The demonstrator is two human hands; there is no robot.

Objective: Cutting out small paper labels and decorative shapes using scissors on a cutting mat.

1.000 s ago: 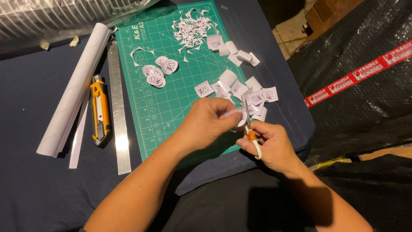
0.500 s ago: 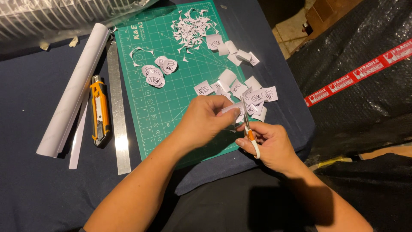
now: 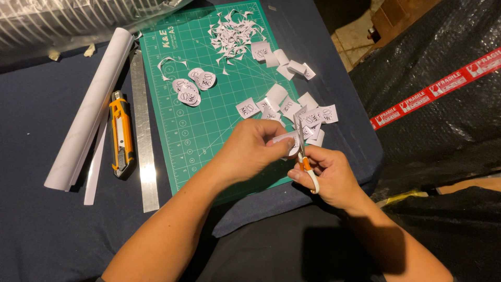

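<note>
Right hand is closed around small scissors, blades up at a paper piece pinched in the left hand's fingertips, just above the green cutting mat's near right corner. Best bet: turn the paper, not the blades, and take short snips along the outline.

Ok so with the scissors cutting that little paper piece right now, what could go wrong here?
The left hand pinches the small paper piece right beside the scissors in the right hand, so the blades could nick a fingertip. A slip might also cut into the printed mark. The loose paper squares sit close by and could get brushed off the green cutting mat.
</note>
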